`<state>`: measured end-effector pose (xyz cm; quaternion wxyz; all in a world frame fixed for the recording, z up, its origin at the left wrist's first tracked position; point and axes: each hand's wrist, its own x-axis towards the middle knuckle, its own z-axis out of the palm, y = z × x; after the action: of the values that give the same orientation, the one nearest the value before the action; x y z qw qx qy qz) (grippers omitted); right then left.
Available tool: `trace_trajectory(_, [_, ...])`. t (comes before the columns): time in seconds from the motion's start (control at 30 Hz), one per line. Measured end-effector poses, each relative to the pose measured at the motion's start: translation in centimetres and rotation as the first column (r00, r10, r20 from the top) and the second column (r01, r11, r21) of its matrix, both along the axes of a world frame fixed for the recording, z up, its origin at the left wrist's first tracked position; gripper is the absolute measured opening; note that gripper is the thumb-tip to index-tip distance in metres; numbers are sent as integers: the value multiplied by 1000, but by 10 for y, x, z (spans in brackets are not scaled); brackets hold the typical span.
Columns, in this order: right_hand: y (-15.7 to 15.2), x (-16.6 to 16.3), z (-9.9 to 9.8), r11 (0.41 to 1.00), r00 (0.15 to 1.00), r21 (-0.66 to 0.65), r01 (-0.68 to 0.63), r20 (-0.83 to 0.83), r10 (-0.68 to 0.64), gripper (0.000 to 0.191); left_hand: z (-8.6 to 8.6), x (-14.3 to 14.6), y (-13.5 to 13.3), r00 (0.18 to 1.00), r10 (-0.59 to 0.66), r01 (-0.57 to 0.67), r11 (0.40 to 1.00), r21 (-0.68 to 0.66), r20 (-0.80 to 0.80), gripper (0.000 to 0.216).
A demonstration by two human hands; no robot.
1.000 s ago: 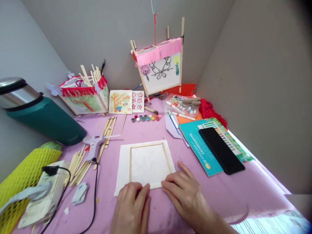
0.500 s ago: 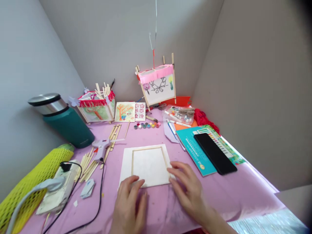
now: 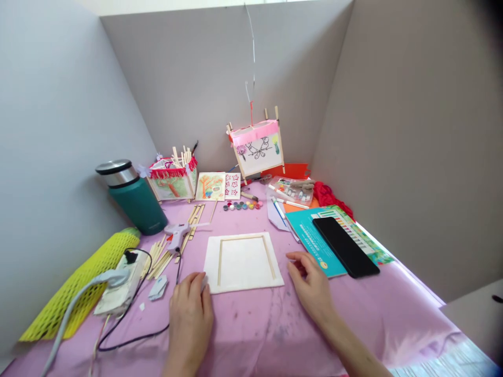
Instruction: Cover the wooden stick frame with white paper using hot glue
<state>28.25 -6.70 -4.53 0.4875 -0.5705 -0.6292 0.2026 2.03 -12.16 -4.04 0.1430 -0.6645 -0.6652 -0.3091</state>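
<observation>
I had the two hands apart, neither clamped on anything. My left hand (image 3: 190, 314) sat at the near left corner of a white sheet (image 3: 243, 264), its fingers resting against the edge there. My right hand (image 3: 309, 280) lay just off the sheet's right side, not touching it, close to a teal booklet (image 3: 314, 238).

The sheet lay flat near the middle of the pink table covering (image 3: 243, 327), directly in front of me. On it was a frame of thin wooden craft sticks (image 3: 269, 256), with sticks running along its far, left and right sides.

To the left of the sheet lay a hot glue gun (image 3: 176, 233), its black cord dropping toward the near side, beside a pile of loose sticks (image 3: 157, 256) and a power strip (image 3: 121, 285). Toward the far side sat a row of paint pots (image 3: 242, 205), and a black phone (image 3: 346, 246) lay across the booklet, to the right.
</observation>
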Motion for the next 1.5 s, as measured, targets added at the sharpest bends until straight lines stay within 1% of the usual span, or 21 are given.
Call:
trace_trajectory(0.07, [0, 1, -1, 1000, 1000, -27, -1, 14, 1, 24, 7, -1, 4, 1000, 24, -26, 997, -67, -17, 30])
trace_trajectory(0.13, [3, 4, 3, 996, 1000, -83, -18, 20, 20, 28, 20, 0, 10, 995, 77, -88, 972, -217, -61, 33])
trace_trajectory(0.2, [10, 8, 12, 986, 991, -154, -63, 111, 81, 30, 34, 2, 16, 981, 135, -178, 908, -379, -135, 34])
trace_trajectory(0.27, [22, 10, 26, 972, 950, -211, -107, 267, 163, 28, 45, 5, 22, 967, 167, -238, 854, -463, -190, 32])
trace_trajectory(0.3, [30, 10, 34, 967, 920, -225, -122, 339, 196, 27, 49, 6, 26, 963, 173, -254, 838, -483, -205, 31])
trace_trajectory(0.37, [48, 5, 46, 962, 874, -233, -146, 424, 235, 26, 52, 8, 32, 957, 186, -276, 817, -506, -222, 28])
trace_trajectory(0.47, [74, -9, 54, 959, 818, -246, -143, 516, 254, 29, 52, 9, 38, 954, 188, -288, 793, -537, -233, 25])
trace_trajectory(0.57, [91, -23, 50, 958, 767, -268, -104, 591, 249, 28, 52, 12, 40, 957, 172, -275, 786, -554, -232, 25])
trace_trajectory(0.67, [97, -29, 45, 956, 733, -285, -75, 634, 246, 25, 54, 15, 40, 956, 169, -277, 787, -551, -240, 27])
trace_trajectory(0.8, [101, -27, 42, 954, 724, -291, -67, 644, 247, 24, 59, 13, 44, 962, 134, -249, 784, -569, -237, 26])
trace_trajectory(0.9, [102, -24, 42, 950, 739, -306, -67, 624, 253, 22, 66, 8, 50, 968, 93, -221, 760, -612, -235, 26])
trace_trajectory(1.0, [99, -20, 43, 943, 770, -325, -71, 583, 259, 19, 77, 4, 62, 963, 55, -217, 737, -640, -263, 27])
trace_trajectory(1.1, [87, -16, 47, 943, 810, -320, -86, 529, 253, 16, 92, 2, 81, 953, 11, -216, 725, -654, -302, 26])
trace_trajectory(1.2, [64, -13, 51, 946, 836, -309, -95, 491, 244, 15, 109, 1, 110, 945, -61, -188, 704, -685, -322, 21])
trace_trajectory(1.23, [55, -13, 52, 946, 847, -307, -104, 471, 246, 14, 114, 2, 121, 941, -81, -182, 697, -694, -328, 24])
trace_trajectory(1.37, [19, -24, 44, 947, 893, -270, -173, 363, 266, 15, 127, 15, 165, 924, -182, -136, 664, -735, -336, 29])
trace_trajectory(1.43, [5, -33, 37, 956, 882, -236, -174, 395, 259, 16, 130, 26, 181, 917, -224, -108, 657, -746, -330, 30])
trace_trajectory(1.5, [-6, -38, 31, 969, 855, -202, -139, 469, 220, 15, 130, 36, 190, 912, -255, -81, 657, -750, -322, 31])
